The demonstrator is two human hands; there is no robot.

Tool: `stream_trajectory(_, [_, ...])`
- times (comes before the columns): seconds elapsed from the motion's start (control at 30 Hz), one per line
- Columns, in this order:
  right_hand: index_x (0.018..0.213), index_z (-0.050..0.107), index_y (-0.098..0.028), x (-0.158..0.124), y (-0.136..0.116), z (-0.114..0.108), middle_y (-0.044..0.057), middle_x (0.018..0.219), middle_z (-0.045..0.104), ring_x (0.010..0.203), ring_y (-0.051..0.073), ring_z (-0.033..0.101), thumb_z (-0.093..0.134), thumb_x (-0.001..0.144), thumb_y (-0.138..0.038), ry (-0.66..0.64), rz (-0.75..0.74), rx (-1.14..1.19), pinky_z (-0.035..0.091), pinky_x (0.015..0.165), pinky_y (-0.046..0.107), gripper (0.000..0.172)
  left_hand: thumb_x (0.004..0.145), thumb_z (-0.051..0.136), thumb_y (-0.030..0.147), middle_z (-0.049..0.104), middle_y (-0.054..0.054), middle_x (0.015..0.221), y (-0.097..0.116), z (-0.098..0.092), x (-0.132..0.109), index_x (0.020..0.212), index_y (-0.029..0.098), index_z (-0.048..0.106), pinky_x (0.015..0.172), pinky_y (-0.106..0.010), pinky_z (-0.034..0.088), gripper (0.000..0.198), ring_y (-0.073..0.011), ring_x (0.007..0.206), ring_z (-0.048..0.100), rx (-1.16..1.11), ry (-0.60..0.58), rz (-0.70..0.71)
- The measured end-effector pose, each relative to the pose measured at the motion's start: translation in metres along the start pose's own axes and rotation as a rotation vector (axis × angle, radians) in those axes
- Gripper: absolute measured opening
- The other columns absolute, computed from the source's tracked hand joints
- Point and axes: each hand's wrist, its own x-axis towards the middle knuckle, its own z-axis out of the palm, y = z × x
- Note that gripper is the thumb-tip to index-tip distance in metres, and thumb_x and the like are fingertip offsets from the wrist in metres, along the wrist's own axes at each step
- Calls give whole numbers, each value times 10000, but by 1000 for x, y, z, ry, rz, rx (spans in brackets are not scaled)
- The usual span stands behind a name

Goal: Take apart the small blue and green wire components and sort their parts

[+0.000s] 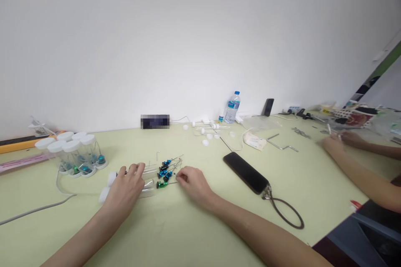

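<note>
My left hand (127, 185) lies over two clear tubes with white caps (104, 195), its bent fingers apart and resting on them. Metal rods show through the upper tube. To the right, my right hand (196, 183) has thumb and forefinger pinched together just above the table; what is between them is hidden. The thin metal shaft of a green-bodied piece (162, 184) ends at those fingertips. Between my hands lie several blue pieces with thin metal shafts (168, 176) and a black one (164, 167). A small L-shaped metal key (157, 155) lies behind them.
Several white-lidded clear jars (72, 146) holding blue and green pieces stand left, beside a grey cable (37, 209). Toward the wall are capped tubes, loose white caps (205, 142) and a water bottle (232, 108). A phone (246, 171) with a strap lies right. A co-worker's hands (333, 146) work far right.
</note>
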Motion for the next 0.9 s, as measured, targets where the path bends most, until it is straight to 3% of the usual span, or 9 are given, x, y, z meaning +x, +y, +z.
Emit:
stream_trajectory(0.07, [787, 636, -175, -1, -1, 0, 49, 858, 629, 836, 173, 558, 496, 844, -136, 33, -104, -244, 406, 750, 289, 156, 698, 484, -68, 607, -161, 1025, 0, 1, 0, 715, 142, 729, 781, -409, 408, 323, -302, 969, 536, 38, 26, 23])
stream_trajectory(0.17, [915, 607, -180, -3, -4, 0, 64, 959, 602, 919, 196, 538, 514, 845, -146, 60, -166, -309, 415, 799, 309, 121, 694, 511, -59, 599, -173, 1083, 0, 0, 0, 727, 147, 731, 878, -436, 382, 304, -319, 1055, 502, 79, 43, 52])
stream_trajectory(0.27, [1037, 553, -196, -6, -11, 2, 67, 1045, 573, 973, 193, 532, 511, 850, -151, 87, -244, -218, 421, 840, 312, 197, 683, 524, -55, 595, -180, 1103, 1, -3, -1, 737, 146, 734, 892, -443, 376, 296, -328, 1072, 494, 75, 34, 59])
stream_trajectory(0.37, [1056, 537, -204, -12, -18, 9, 50, 978, 589, 878, 164, 561, 451, 881, -152, 53, -291, -111, 439, 805, 290, 202, 674, 514, -66, 601, -165, 1096, 3, -9, -2, 749, 166, 736, 886, -432, 381, 330, -323, 1076, 495, 56, 27, 64])
stream_trajectory(0.5, [1115, 525, -202, -16, -21, 25, 24, 879, 620, 773, 136, 591, 425, 883, -139, -76, -229, 73, 478, 725, 250, 260, 674, 504, -70, 603, -152, 1081, 6, -15, -4, 747, 181, 734, 884, -428, 374, 348, -317, 1074, 488, 45, 18, 56])
stream_trajectory(0.6, [1093, 564, -181, -15, -19, 31, 47, 969, 638, 854, 142, 617, 461, 853, -128, -141, -195, 168, 499, 778, 255, 266, 664, 503, -84, 603, -162, 1048, 6, -13, -6, 700, 168, 727, 875, -437, 363, 339, -325, 1053, 491, -23, 49, 29])
stream_trajectory(0.77, [1147, 583, -195, -13, -20, 27, 59, 1159, 617, 1025, 169, 595, 468, 842, -121, -166, -169, 212, 460, 922, 311, 335, 678, 491, -70, 594, -155, 990, 6, -5, -10, 615, 172, 694, 830, -442, 351, 322, -322, 979, 497, -120, 88, 5])
stream_trajectory(0.9, [1125, 585, -209, -12, -21, 25, 58, 1124, 603, 946, 164, 589, 519, 844, -176, -149, -167, 305, 477, 838, 303, 290, 654, 538, -52, 591, -152, 954, 10, -10, -12, 611, 162, 698, 796, -425, 366, 271, -311, 924, 515, -101, 38, 1])
